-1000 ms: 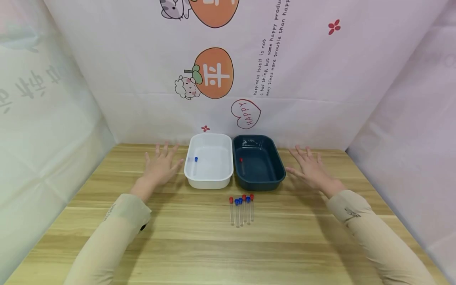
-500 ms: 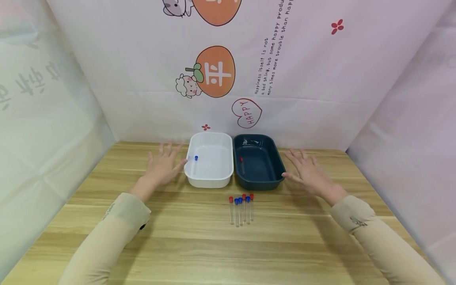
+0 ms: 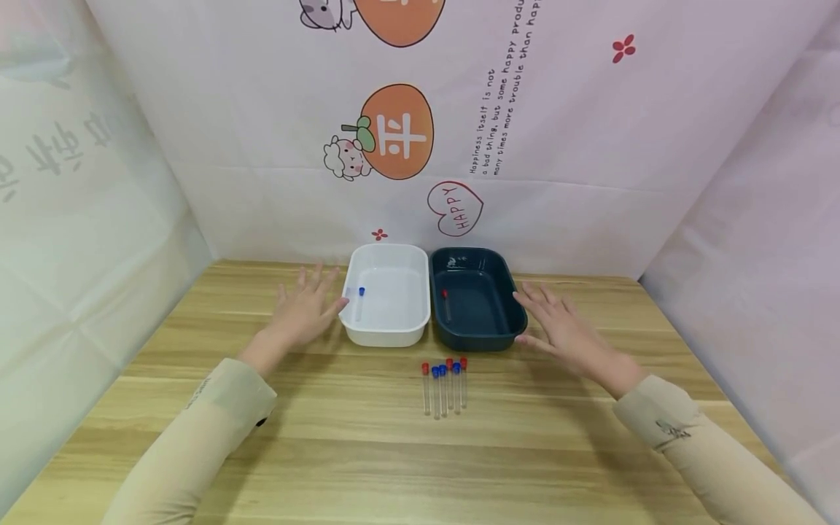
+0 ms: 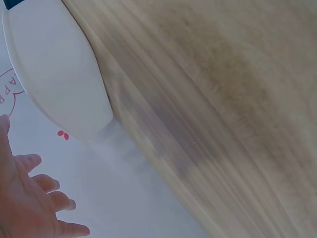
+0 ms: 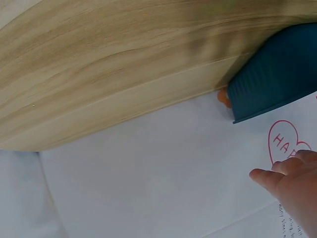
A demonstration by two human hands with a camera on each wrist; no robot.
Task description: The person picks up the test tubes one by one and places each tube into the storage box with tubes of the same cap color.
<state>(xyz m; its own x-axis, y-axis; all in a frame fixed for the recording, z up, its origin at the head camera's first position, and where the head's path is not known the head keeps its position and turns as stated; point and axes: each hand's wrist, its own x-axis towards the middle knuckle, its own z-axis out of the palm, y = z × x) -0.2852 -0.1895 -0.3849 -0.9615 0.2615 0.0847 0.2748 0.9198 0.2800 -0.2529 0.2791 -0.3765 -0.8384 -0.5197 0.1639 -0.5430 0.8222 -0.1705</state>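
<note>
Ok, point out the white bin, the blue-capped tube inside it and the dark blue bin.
White bin [image 3: 392, 297], head view: bare floor.
Blue-capped tube [image 3: 359, 303], head view: clear body.
Dark blue bin [image 3: 480, 300], head view: bare floor.

Three views: head high and wide, both wrists close and tipped over.
Head faces forward-down from above the near side of the table, both far corners in frame. Left wrist, slanted, shares white tray, far edge; right wrist, roughly inverted, dark blue tray, far right corner. All three: heart print.

Hands cropped in wrist views, uppermost orange print cut off
</note>
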